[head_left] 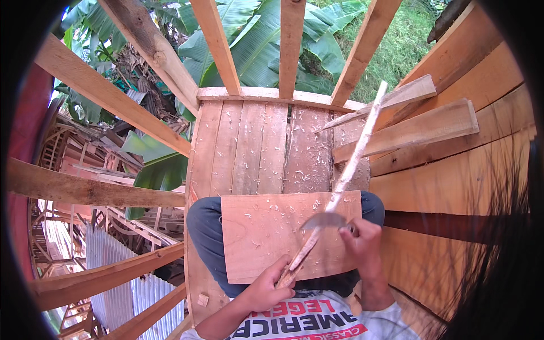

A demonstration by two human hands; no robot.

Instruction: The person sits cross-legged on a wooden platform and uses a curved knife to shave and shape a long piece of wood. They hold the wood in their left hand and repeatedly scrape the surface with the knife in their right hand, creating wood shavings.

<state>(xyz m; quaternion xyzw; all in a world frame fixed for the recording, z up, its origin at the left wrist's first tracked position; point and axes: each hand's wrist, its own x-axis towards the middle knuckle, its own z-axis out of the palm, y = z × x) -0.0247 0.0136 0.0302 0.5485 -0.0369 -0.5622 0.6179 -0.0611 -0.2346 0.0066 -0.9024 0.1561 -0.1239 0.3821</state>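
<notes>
A long pale wooden stick point(354, 157) slants from my lap up to the far right, partly stripped to light wood. Its near end is gripped by my left hand point(272, 279), fingers wrapped round it. My right hand point(361, 241) is closed on the handle of a knife with a curved, sickle-like blade point(323, 220). The blade lies across the stick, ahead of my left hand. Under both, a flat wooden board point(260, 226) rests across my thighs, with a few curled shavings on it. The knife's handle is mostly hidden by my fingers.
Shavings litter the plank floor point(249, 147) ahead. Two loose wood pieces point(408, 130) lean at the right beside the plank wall point(447, 187). Wooden posts point(287, 51) rise along the far and left edges, with banana leaves beyond. Corrugated metal sheets point(110, 266) lie below at left.
</notes>
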